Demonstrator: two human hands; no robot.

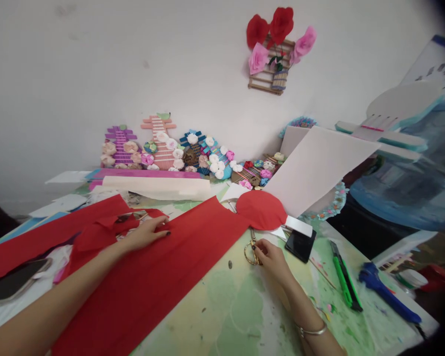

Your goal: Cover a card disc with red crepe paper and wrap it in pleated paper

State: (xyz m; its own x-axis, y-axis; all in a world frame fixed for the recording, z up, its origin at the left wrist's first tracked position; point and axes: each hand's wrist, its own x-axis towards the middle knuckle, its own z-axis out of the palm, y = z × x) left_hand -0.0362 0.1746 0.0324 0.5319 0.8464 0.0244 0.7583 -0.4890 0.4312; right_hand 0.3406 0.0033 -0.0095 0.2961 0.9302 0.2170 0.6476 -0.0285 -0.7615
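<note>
My left hand (147,233) rests on a long strip of red paper (163,277), its fingers apart and nothing held. To the right, my right hand (270,258) has its fingers closed on the gold handles of a pair of scissors (250,251). The scissors' blades point away from me and run toward a red disc (261,210). More red paper (96,237) lies crumpled and folded left of my left hand. The red disc sits beyond the scissors, near the strip's far end.
A green utility knife (344,277), a blue glue gun (389,294) and a black square object (300,244) lie at the right. A phone (15,282) is at the left. Flower-covered crafts (163,153) line the wall. A large water bottle (411,178) stands far right.
</note>
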